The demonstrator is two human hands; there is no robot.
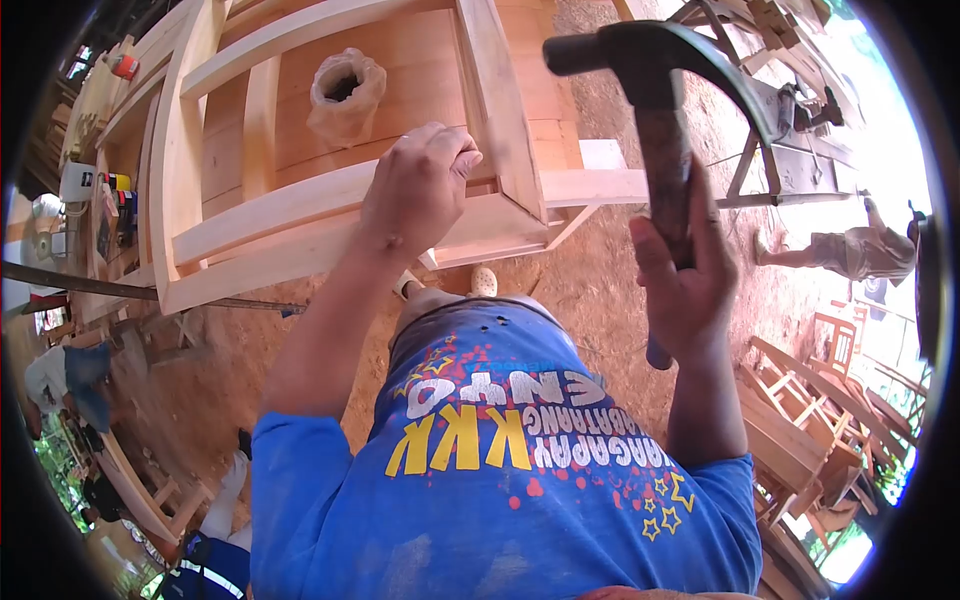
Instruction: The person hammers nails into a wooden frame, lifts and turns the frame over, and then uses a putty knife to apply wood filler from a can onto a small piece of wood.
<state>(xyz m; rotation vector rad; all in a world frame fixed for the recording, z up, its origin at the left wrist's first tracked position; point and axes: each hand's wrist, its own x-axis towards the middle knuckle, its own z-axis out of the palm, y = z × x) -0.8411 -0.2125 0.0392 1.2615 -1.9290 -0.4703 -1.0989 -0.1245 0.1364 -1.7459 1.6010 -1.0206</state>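
Observation:
My right hand point(690, 285) is wrapped around the handle of a claw hammer point(660, 95). The hammer is raised upright to the right of the wooden frame, its dark head at the top. My left hand point(425, 175) is closed over the near corner of the pale wooden frame point(290, 215), fingers curled with the thumb against them. Anything inside those fingers is hidden. Beyond it, a crumpled clear plastic bag point(345, 95) stands with its mouth open on a wooden panel point(420, 90); its contents look dark and cannot be made out.
A workbench point(800, 150) with tools stands at the right. Wooden furniture parts point(810, 430) are piled at lower right. A person point(860, 245) is at far right, and other people are at lower left. A white container point(77, 182) sits at the left. Dirt floor lies below.

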